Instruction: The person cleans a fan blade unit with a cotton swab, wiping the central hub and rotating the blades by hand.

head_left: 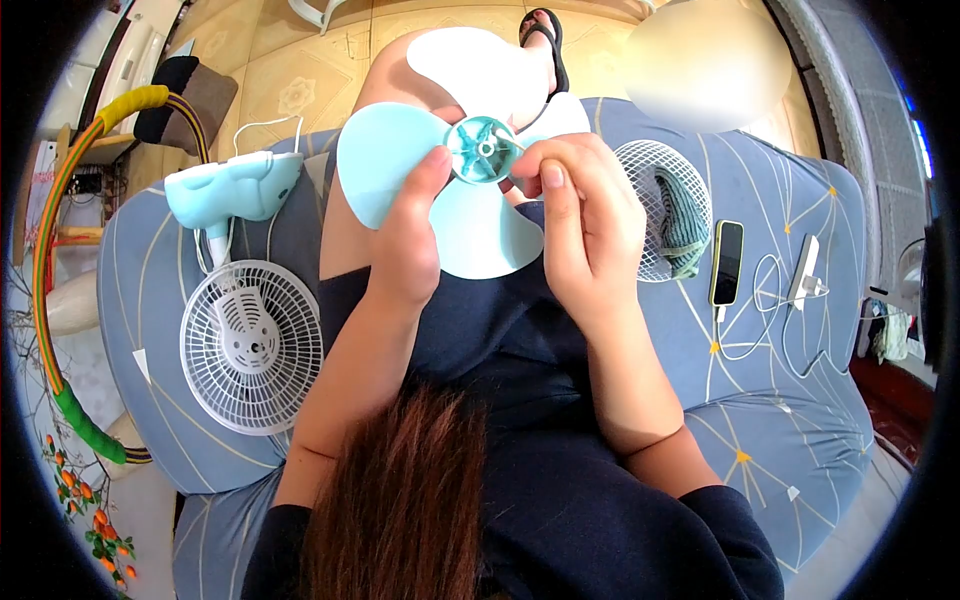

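Note:
My left hand [412, 225] grips a light blue fan blade [385, 160] above my lap, thumb at the rim of its hub. The ribbed hollow side of the hub faces up, and two of the blades look white in the glare. My right hand [590, 225] is closed in a pinch at the hub's right edge. Between its fingertips is a thin white stick that looks like a cotton swab [504, 134], its tip by the hub. Part of the stick is hidden by the fingers.
Left on the sofa [140, 290] lie the blue fan base [225, 190] and white rear grille [205, 350]. To the right are a mesh front cover [640, 160] holding a striped cloth [678, 225], a phone [727, 262] on a cable, and a power strip [803, 270]. A striped hoop [45, 250] stands far left.

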Tool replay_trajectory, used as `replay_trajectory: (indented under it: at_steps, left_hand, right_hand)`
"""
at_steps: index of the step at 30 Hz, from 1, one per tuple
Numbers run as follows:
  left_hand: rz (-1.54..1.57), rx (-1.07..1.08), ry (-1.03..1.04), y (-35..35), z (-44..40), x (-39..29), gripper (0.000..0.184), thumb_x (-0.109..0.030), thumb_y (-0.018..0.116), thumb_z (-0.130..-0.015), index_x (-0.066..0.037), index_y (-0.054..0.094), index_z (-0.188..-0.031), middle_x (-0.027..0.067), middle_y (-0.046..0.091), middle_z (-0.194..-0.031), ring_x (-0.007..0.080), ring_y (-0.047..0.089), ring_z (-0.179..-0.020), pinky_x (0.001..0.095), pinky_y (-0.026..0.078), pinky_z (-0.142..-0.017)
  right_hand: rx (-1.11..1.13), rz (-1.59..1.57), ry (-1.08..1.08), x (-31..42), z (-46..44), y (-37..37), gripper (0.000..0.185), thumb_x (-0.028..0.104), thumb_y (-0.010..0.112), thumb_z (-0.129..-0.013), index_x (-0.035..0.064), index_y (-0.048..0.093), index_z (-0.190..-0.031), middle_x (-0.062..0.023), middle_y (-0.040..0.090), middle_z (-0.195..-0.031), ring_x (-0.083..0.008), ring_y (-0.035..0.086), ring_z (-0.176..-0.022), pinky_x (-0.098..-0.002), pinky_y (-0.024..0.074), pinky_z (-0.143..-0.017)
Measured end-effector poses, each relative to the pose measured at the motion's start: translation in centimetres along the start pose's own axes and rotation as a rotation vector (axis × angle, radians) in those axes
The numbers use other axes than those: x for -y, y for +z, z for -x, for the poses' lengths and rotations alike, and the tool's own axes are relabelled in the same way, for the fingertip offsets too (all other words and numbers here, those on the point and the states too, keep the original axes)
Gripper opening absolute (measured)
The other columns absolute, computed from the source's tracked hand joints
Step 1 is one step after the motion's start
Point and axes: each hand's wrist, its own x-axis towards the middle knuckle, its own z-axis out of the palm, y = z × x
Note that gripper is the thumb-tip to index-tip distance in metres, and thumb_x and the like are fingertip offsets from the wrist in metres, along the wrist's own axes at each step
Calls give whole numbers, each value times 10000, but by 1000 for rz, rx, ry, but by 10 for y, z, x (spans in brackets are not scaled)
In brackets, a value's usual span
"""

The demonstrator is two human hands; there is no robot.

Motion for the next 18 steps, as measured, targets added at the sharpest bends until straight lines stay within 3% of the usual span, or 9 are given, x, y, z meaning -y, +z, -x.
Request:
replay_trajectory:
  at_steps: [4, 7, 10, 12, 14, 18]
  left_hand:
    - [61, -13, -9, 3, 1, -2, 447, -227, 415, -1005, 39, 412, -1364, 200, 600, -1253, 261, 610, -1125, 380, 477, -991]
    - [65, -17, 16, 2, 3, 0, 392, -161, 486, -999, 21, 438, -1343, 145, 629, -1182, 215, 630, -1052, 342, 509, -934]
    - [9, -48, 39, 4, 3, -1, 410, -159, 497, -997, 28, 424, -1354, 139, 608, -1209, 221, 626, -1057, 351, 494, -956]
    - [74, -63, 17, 5, 4, -1, 413, -157, 492, -998, 27, 419, -1360, 145, 597, -1227, 235, 621, -1072, 374, 496, -962]
    - [66, -31, -17, 5, 4, -3, 429, -185, 458, -1010, 16, 392, -1384, 164, 582, -1258, 261, 605, -1114, 418, 504, -965]
    - [69, -89, -109, 13, 6, -13, 476, -264, 386, -1031, -15, 340, -1435, 192, 543, -1334, 279, 592, -1142, 420, 508, -965]
  right_hand:
    - [42, 4, 55, 3, 1, 1, 86, -27, 542, -911, -3, 623, -924, -143, 574, -852, -263, 620, -716, -341, 510, -679]
    - [30, 83, 35, -1, 2, 7, 125, -12, 508, -954, -15, 627, -916, -91, 602, -840, -163, 608, -683, -277, 491, -629]
    - [5, 24, 73, 0, 2, 7, 128, -14, 506, -959, -17, 634, -953, -103, 600, -882, -171, 623, -707, -271, 508, -646]
    - [-40, -90, 124, -1, 3, 8, 108, -33, 543, -919, -2, 633, -971, -122, 590, -872, -224, 623, -719, -322, 512, -675]
    - [-81, -185, 153, -3, 3, 6, 118, -16, 521, -942, -8, 639, -951, -112, 602, -874, -193, 617, -711, -301, 509, -667]
    - [-136, -351, 234, 1, 1, -1, 180, 27, 497, -977, -21, 668, -1010, -92, 632, -915, -126, 593, -753, -260, 501, -698]
